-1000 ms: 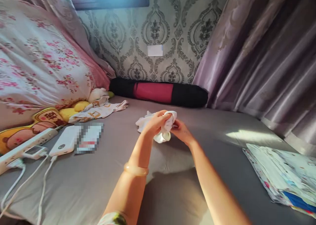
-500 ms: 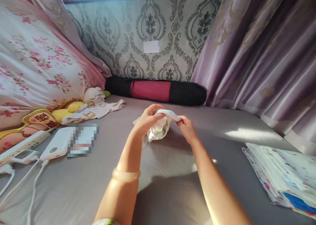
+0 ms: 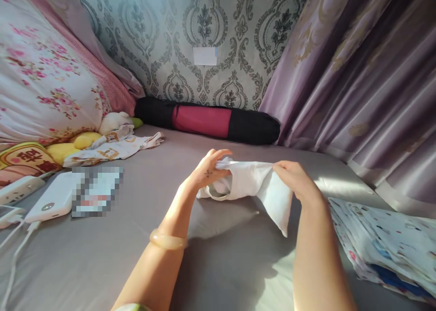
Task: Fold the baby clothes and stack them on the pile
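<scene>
A small white garment [image 3: 247, 179] is stretched between my two hands, just above the bed. Its rounded, hemmed opening faces me on the left, and a loose flap hangs down at the right. My left hand [image 3: 207, 169], with a bracelet on the forearm, pinches the upper left edge between thumb and fingers. With closed fingers my right hand [image 3: 293, 177] grips the top edge at the other end. Part of the cloth behind my left hand is hidden.
Folded printed cloths [image 3: 388, 243] lie at the right. On the left are a power bank [image 3: 52, 195] with a cable, a power strip [image 3: 18, 188], a blurred-out flat item [image 3: 98, 190] and a printed cloth [image 3: 112, 149]. A black-and-red roll bag [image 3: 204, 120] lies along the wall.
My right hand has moved right and toward me, drawing the white garment out wider, so a flap now hangs below it. My left hand keeps its hold. The view has shifted slightly.
</scene>
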### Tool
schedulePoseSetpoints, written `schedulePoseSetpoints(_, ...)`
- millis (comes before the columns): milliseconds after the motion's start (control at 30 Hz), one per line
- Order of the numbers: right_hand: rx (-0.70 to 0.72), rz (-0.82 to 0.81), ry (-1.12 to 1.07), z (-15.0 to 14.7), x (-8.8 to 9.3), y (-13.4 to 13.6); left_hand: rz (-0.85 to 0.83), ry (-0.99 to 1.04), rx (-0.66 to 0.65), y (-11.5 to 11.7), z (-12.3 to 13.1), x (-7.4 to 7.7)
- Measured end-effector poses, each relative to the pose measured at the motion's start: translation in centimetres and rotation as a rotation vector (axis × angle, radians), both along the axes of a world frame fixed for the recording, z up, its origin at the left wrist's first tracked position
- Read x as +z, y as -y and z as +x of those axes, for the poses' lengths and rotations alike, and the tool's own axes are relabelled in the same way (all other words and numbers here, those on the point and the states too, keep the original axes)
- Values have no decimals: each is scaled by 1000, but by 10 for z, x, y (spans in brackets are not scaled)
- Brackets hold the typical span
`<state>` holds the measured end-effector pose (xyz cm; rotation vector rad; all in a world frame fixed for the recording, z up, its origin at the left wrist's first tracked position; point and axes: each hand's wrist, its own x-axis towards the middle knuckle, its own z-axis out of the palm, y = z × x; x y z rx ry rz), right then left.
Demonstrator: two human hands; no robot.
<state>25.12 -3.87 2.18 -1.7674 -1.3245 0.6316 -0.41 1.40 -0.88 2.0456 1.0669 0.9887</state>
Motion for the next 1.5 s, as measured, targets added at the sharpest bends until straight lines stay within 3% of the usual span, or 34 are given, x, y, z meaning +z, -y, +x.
schedulePoseSetpoints(133, 68, -247, 282, 19, -22, -13, -48, 42, -49, -6, 11, -17)
schedulePoseSetpoints(233, 188, -202, 380, 14, -24, -16, 14, 54, -91, -8, 16, -21)
schedulePoseSetpoints(367, 318, 121, 262, -11, -18, -18, 60, 47, -83, -2, 20, -12)
schedulePoseSetpoints(433, 438, 178, 178, -23, -17, -19, 7, 98, -118, 2, 22, -6)
schedulePoseSetpoints(567, 550, 144, 44, -31, -16, -19, -155, 303, -187, 6, 27, -2)
schedulePoseSetpoints(700, 565, 85, 36, -25, -16, -17, -360, 401, -117, 3, 29, -7)
schedulePoseSetpoints(800, 587, 60, 55, -23, -16, -16, -421, 404, -80, 2, 29, -10)
schedulePoseSetpoints(933, 465, 116, 37, -23, -17, -19, -402, 432, -52, 1, 25, -8)
schedulePoseSetpoints(1167, 119, 277, 21, 0, -22, -25, -276, 507, 204, -12, 1, -8)
schedulePoseSetpoints(1333, 28, 301, 67, 12, -27, -29, -346, 508, 207, -14, -2, -14)
schedulePoseSetpoints(1500, 6, 341, 96, 15, -33, -33, -332, 385, 119, -6, -4, -8)
